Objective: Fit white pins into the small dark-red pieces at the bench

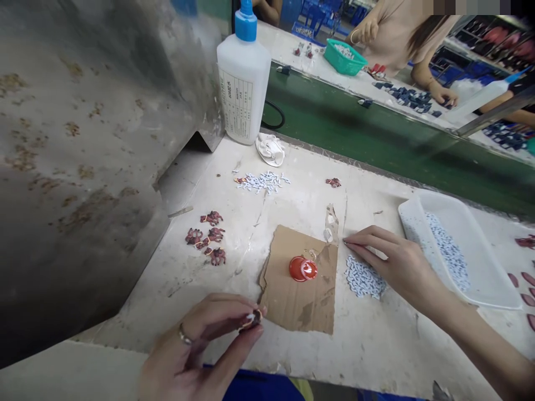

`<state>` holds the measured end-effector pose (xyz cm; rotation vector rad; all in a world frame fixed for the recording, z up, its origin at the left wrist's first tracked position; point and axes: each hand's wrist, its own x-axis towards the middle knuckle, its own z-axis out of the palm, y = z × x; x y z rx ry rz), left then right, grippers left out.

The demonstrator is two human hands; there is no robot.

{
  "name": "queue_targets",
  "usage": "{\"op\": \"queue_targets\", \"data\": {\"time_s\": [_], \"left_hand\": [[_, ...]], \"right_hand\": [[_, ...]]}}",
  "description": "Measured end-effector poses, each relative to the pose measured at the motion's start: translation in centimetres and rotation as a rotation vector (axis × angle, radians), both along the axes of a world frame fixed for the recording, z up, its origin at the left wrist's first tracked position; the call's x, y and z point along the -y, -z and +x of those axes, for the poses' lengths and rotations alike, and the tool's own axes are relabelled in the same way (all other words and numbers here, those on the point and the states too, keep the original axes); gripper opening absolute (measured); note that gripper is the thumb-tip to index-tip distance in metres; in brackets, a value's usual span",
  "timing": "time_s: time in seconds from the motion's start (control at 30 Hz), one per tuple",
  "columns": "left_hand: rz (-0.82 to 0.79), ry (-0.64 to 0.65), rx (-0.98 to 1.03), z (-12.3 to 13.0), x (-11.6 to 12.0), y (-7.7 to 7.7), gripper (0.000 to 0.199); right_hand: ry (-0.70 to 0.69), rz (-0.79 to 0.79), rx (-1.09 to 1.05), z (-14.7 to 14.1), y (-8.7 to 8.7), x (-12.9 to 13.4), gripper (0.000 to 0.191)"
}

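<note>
My left hand (209,345) pinches a small reddish-brown figurine (249,320) with dark and pale markings between thumb and fingertips, near the front edge of the table. Over the upper edge of a pile of tiny pale-blue pieces (363,278) is my right hand (393,259), its fingertips pressed together; whatever they hold is too small to make out. Between the hands lies a piece of brown cardboard (301,317), bearing a small red cap-like dish (297,269) with a glossy surface. Several similar brown figurines (215,256) lie to the left.
A white glue bottle (244,83) with a blue top stands at the back, beside a crumpled white lump (271,149). More pale pieces (267,181) lie nearby. At right sits a translucent tray (489,267). A metal housing (83,139) fills the left. Across a green divider, another person works.
</note>
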<state>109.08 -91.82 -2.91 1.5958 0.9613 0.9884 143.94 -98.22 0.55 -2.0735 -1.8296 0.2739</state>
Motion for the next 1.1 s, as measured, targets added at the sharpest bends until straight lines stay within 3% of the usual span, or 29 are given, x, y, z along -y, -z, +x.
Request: {"op": "queue_targets", "data": {"time_s": [0.17,0.37,0.47,0.57,0.7,0.9,1.1], "left_hand": [[0.008,0.039,-0.092,0.2,-0.7,-0.6,0.019],[-0.186,0.006,0.074,0.9,-0.1,-0.4,0.02],[-0.114,0.017,-0.006,0.7,-0.3,-0.1,0.028],[-0.004,0.088,-0.037,0.4,-0.7,0.2,0.029],[0.042,0.067,-0.047,0.4,-0.9,0.2,0.024],[-0.038,0.044,-0.068,1.1,-0.6,-0.2,0.028],[0.028,0.067,-0.068,1.2,-0.3,-0.2,0.024]], "right_hand": [[0.027,-0.011,-0.037,-1.0,-0.7,-0.2,0.016],[0.114,0.084,-0.347,-6.6,-1.8,-0.4,0.01],[0.115,0.135,-0.406,-8.5,-1.8,-0.5,0.006],[0.107,0.169,-0.392,-8.8,-1.6,-0.6,0.006],[0.047,0.216,-0.385,-8.5,-1.2,-0.4,0.012],[-0.008,0.241,-0.345,-8.3,-0.6,0.0,0.018],[0.051,0.281,-0.39,-9.6,-1.5,0.7,0.022]]}}
